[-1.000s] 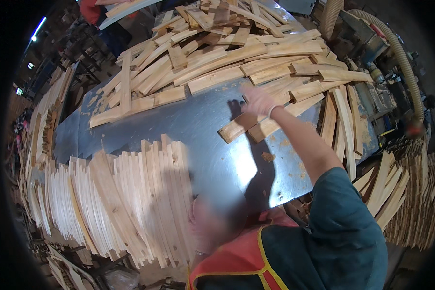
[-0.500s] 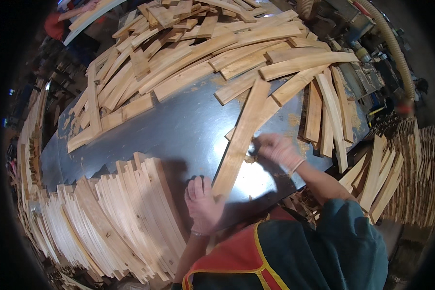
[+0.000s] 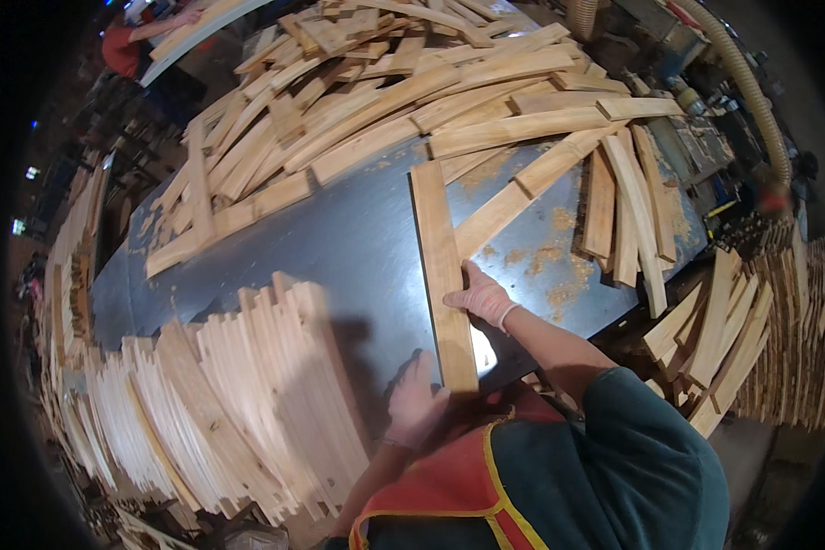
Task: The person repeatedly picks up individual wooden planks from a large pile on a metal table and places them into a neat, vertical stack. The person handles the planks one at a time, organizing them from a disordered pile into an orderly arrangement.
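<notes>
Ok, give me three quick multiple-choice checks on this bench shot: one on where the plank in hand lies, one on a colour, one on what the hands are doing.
1. Where does the long plank lie?
A. flat on the metal table
B. on the floor
C. leaning against the hose

2. What colour is the table top?
A. white
B. dark grey
C. green

3. How do the hands meet the plank?
A. both off it
B. only the left on it
C. right hand on its right edge, left hand at its near end

Answers:
1 A, its whole length rests on the bare top.
2 B, the sheet between the wood piles is dark grey.
3 C, the fingers of both hands are against the plank.
</notes>
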The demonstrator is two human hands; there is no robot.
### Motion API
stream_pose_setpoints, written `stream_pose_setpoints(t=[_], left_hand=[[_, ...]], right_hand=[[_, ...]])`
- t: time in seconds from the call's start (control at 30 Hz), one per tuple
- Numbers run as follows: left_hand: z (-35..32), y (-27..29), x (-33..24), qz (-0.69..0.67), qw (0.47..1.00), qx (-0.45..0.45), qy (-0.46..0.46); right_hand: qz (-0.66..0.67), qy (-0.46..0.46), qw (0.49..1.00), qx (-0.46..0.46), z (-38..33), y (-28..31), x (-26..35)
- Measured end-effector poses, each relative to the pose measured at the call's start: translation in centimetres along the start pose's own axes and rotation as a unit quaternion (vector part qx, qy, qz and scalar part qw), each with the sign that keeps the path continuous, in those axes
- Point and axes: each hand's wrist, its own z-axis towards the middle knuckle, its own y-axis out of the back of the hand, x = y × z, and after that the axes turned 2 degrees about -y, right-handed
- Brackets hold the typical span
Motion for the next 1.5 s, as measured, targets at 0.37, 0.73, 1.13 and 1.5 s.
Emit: stream_pose_setpoints(t=[0.37,0.73,1.13,1.5], left_hand=[[-7.9,3.2,8.2,0.150,0.951,-0.267,0.047],[-7.0,2.3,9.0,0.286,0.928,-0.213,0.105],[-6.0,3.0,9.1,0.271,0.930,-0.226,0.102],[2.3,7.8,-6.6,-0.337,0.925,0.165,0.058]], right_hand=[[-0.167,0.090,0.964,0.186,-8.5,-20.7,-0.4],[0.156,0.014,0.929,-0.337,6.1,8.3,-0.3],[0.437,0.038,0.841,-0.316,12.5,24.6,2.3],[0.209,-0.014,0.975,0.070,-12.9,-5.2,-3.0]])
